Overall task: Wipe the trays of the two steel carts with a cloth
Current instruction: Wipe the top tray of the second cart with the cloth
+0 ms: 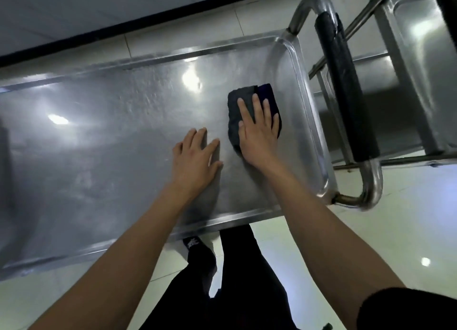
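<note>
Hands lie flat on the tray: right pressing a seemingly folded dark cloth, left empty.

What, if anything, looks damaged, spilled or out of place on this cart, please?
Nothing stands out. The right hand presses the dark cloth flat on the tray; the left hand rests beside it.

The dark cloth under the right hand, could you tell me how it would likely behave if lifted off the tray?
The dark cloth looks folded and soft, so it would probably droop. It lies flat under the right hand, so likely light. It probably slides easily on the steel tray.
</note>
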The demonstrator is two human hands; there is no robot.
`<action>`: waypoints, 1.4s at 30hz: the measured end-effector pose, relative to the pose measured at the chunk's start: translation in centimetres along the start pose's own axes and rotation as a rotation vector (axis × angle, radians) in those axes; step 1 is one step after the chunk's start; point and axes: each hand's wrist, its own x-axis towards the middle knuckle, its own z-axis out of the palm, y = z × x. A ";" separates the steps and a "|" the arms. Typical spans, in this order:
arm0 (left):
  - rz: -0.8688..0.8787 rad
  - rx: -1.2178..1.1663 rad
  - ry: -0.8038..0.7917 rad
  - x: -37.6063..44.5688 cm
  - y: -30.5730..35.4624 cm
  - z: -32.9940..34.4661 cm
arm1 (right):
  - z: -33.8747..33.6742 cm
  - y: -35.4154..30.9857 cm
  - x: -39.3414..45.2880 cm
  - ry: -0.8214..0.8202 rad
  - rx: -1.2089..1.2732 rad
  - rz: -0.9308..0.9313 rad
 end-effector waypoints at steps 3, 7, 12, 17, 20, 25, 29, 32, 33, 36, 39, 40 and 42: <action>0.025 0.016 -0.016 -0.5 -0.5 1.0 | 0.8 0.1 -6.7 -0.012 -0.010 0.018; 0.048 0.021 -0.004 -0.3 -0.6 1.2 | 2.0 -0.1 -15.9 -0.033 -0.066 0.057; 0.062 0.001 0.003 -0.3 -0.7 1.1 | 3.3 -0.8 -21.7 -0.036 -0.057 0.092; 0.044 -0.017 -0.011 -0.5 -0.7 0.8 | 3.3 -1.8 -21.3 -0.020 -0.081 0.123; 0.037 -0.030 0.042 -0.6 -1.1 0.5 | 3.2 -2.1 -20.1 -0.025 -0.098 0.126; 0.031 -0.150 0.167 0.4 -3.0 -0.1 | 3.3 -2.4 -16.2 -0.029 -0.075 0.097; -0.034 -0.099 0.224 1.6 -5.2 -0.6 | 3.1 -3.1 -10.8 -0.031 -0.049 0.043; -0.099 -0.074 0.229 2.1 -5.7 -1.0 | 2.7 -4.0 -5.7 -0.037 -0.036 -0.003; -0.111 -0.060 0.232 2.3 -5.7 -1.1 | 2.6 -4.3 -3.8 -0.042 -0.031 -0.015; -0.139 -0.045 0.249 2.5 -5.3 -1.0 | 2.0 -5.8 1.9 -0.062 -0.014 -0.055; -0.171 -0.060 0.248 2.6 -4.8 -1.2 | 1.3 -7.4 7.7 -0.056 -0.015 -0.104; -0.187 -0.070 0.239 2.7 -4.6 -1.3 | 1.1 -8.0 9.6 -0.047 -0.017 -0.113; -0.213 -0.080 0.228 2.8 -4.3 -1.5 | 0.9 -9.3 12.8 -0.027 -0.026 -0.129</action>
